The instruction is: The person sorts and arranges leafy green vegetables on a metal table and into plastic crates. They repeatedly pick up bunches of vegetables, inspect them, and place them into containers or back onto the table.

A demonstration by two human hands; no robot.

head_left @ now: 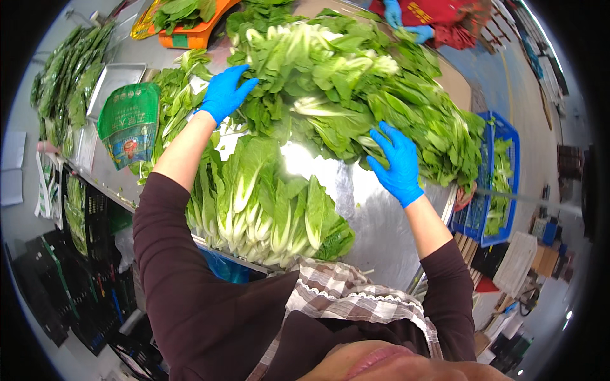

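My left hand (pixel 224 95), in a blue glove, has its fingers apart at the left edge of a large heap of leafy greens (pixel 333 71). My right hand (pixel 393 164), gloved the same way, spreads its fingers beside the heap's near right edge; whether the fingertips touch the leaves I cannot tell. Neither hand grips anything that I can see. Between them, a pale-stemmed head of greens (pixel 329 109) lies on the heap. Nearer my body, a row of leafy heads (pixel 262 205) rests on the metal table (pixel 381 228), white stems towards me.
An orange scale (pixel 190 35) carrying greens stands at the far left, with a green printed bag (pixel 131 121) and a metal tray (pixel 114 85) nearer. Bagged greens (pixel 71 85) lie further left. A blue crate (pixel 510 185) stands at the right. Another person's gloved hand (pixel 419 34) is across the table.
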